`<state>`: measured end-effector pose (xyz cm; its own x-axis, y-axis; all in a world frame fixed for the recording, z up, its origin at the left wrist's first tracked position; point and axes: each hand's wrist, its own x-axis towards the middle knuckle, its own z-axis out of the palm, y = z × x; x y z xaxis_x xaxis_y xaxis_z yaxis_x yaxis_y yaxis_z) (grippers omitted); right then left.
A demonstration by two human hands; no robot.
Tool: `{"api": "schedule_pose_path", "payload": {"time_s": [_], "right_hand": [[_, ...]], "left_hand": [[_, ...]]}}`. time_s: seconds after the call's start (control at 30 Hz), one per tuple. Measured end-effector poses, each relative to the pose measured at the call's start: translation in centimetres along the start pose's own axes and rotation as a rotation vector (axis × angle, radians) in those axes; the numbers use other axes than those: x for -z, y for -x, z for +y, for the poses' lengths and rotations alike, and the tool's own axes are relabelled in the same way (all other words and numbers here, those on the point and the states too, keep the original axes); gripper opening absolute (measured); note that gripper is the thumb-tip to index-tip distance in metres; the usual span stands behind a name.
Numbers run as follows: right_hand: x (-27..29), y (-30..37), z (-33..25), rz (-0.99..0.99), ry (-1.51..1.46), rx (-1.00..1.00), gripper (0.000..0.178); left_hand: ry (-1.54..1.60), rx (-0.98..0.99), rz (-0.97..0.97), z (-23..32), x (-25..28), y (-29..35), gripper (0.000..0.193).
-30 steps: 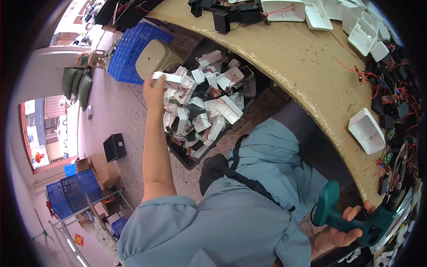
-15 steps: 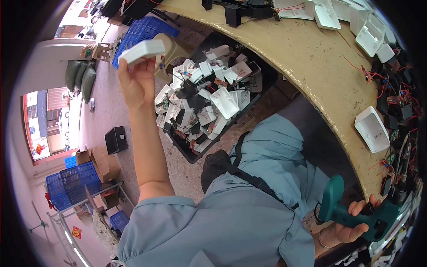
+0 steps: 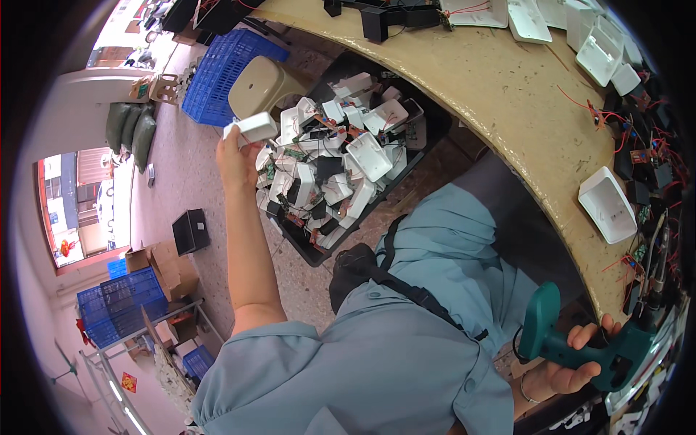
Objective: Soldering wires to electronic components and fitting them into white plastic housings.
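Observation:
My left hand is raised at the left edge of a black crate, its fingers closed round a small white plastic case. Inside the crate lies a heap of white plastic housings, black blocks, green circuit boards and thin wires. At the lower right, my right hand is wrapped around the grip of a dark green power screwdriver. The tool's front end points up toward the table's right side. Its thumb and some fingers show; the rest are behind the tool.
A tan table curves along the right, with an open white housing near its edge and red-wired parts piled at the rim. Beyond the crate stand a beige stool and a blue basket. A black bin sits on the floor.
My left hand has come down and nearer with the white case, uncovering the stool. A dark blurred bunch over the crate now shows as a black block on the heap. My right hand stays put.

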<state>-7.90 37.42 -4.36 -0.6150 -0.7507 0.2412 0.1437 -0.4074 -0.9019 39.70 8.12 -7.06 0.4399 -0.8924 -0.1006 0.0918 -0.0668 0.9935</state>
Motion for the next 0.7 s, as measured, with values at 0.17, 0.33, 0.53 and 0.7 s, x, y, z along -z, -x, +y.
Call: {"api": "schedule_pose_path", "payload": {"time_s": [0.17, 0.33, 0.53, 0.7], "right_hand": [[0.2, 0.1, 0.2, -0.005, -0.042, -0.017, 0.072], [-0.5, 0.4, 0.1, 0.007, -0.001, 0.017, 0.072], [-0.5, 0.8, -0.1, 0.022, -0.005, 0.018, 0.072], [-0.9, 1.0, -0.2, 0.034, 0.000, 0.025, 0.072]], "left_hand": [[-0.340, 0.248, -0.080, -3.8, 4.5, -1.3, 0.036], [-0.717, 0.064, 0.001, -4.7, 1.8, -0.2, 0.049], [-1.198, -0.415, -0.293, -3.2, -5.5, -0.1, 0.049], [-1.446, -0.279, -0.527, -2.5, -8.0, 0.6, 0.037]]}}
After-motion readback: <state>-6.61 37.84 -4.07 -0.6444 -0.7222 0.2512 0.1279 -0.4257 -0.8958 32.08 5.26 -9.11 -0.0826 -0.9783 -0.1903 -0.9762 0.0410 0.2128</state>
